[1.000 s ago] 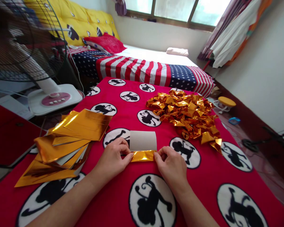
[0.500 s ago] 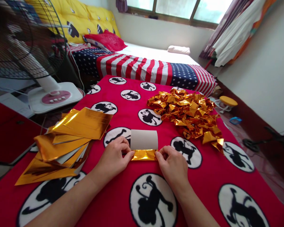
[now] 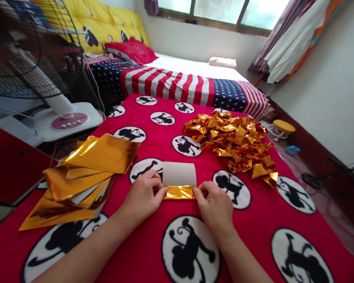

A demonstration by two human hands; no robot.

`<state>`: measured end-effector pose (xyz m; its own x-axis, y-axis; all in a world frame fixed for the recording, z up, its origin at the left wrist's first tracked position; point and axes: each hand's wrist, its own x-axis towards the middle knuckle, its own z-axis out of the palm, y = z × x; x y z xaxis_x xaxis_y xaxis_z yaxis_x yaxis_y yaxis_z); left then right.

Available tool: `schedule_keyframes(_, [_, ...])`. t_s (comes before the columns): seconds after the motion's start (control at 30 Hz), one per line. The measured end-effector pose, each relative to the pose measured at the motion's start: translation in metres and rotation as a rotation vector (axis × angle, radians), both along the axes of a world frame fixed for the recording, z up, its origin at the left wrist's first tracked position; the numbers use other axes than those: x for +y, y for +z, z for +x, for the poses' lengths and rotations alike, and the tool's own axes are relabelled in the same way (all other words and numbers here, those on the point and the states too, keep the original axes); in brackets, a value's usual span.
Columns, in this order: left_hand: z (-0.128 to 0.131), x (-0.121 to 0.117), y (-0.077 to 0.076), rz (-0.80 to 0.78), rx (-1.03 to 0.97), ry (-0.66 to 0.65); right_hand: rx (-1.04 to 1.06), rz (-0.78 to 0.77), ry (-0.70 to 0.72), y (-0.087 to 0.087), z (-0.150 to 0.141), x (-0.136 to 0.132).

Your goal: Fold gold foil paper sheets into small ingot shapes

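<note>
A sheet of gold foil paper [image 3: 179,173] lies at the middle of the cloth, its pale grey back facing up and its near edge folded over into a shiny gold strip. My left hand [image 3: 145,192] pinches the left end of that strip between thumb and fingers. At the right end, my right hand [image 3: 214,202] pinches it the same way. To the left lies a fanned stack of flat gold foil sheets [image 3: 106,153]. Beyond my right hand is a heap of folded gold foil pieces [image 3: 233,135].
The red cloth [image 3: 129,251] with monkey prints covers the surface. A white fan [image 3: 69,120] stands at the left, near a dark red panel [image 3: 14,165]. Behind is a bed with a flag-patterned cover [image 3: 171,84]. A yellow stool [image 3: 284,126] sits on the floor at right.
Both hands keep their pinch on the foil paper's folded strip. Almost nothing has moved; only the shine on the strip and its crease differ slightly.
</note>
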<state>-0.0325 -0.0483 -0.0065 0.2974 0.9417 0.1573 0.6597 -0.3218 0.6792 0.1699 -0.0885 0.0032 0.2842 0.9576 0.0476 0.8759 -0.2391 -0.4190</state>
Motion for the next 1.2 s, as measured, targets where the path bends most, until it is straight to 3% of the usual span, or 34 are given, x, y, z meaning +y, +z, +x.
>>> schedule_keyframes(0.73, [0.0023, -0.0009, -0.0029, 0.046, 0.001, 0.01, 0.03, -0.011, 0.003, -0.0022, 0.0037, 0.0008])
schedule_keyframes(1.2, [0.0032, -0.0006, -0.0002, 0.056, 0.02, 0.003, 0.034, -0.092, -0.019, 0.0053, 0.0038, 0.0081])
